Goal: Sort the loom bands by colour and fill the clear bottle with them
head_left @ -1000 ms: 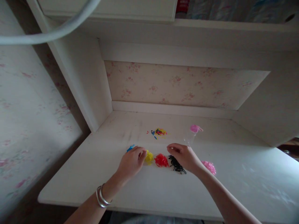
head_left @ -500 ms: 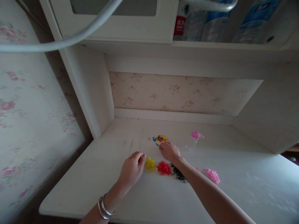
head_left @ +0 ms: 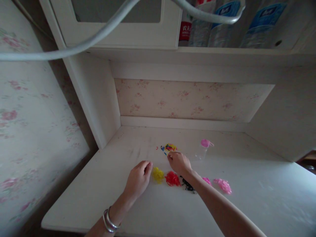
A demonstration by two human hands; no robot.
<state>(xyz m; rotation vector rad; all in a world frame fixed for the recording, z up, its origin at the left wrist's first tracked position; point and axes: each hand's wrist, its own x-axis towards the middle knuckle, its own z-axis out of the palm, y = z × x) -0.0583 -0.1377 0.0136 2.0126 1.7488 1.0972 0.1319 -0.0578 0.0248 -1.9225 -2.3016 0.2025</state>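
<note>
Small piles of tiny coloured bands lie on a white desk: yellow, red, black and pink. Farther back lies a mixed-colour pile. My right hand reaches over the red pile with its fingertips pinched at the near edge of the mixed pile; what they hold is too small to see. My left hand, with bangles on the wrist, rests curled just left of the yellow pile, fingers closed together.
A small clear container with a pink lid stands behind the piles. The desk sits in an alcove with a side panel at the left, a shelf with bottles overhead, and a grey cable across the top.
My right hand moved from the black pile forward and left to the mixed pile. The left hand stayed by the yellow pile and now hides the blue bits. The view tilted up.
</note>
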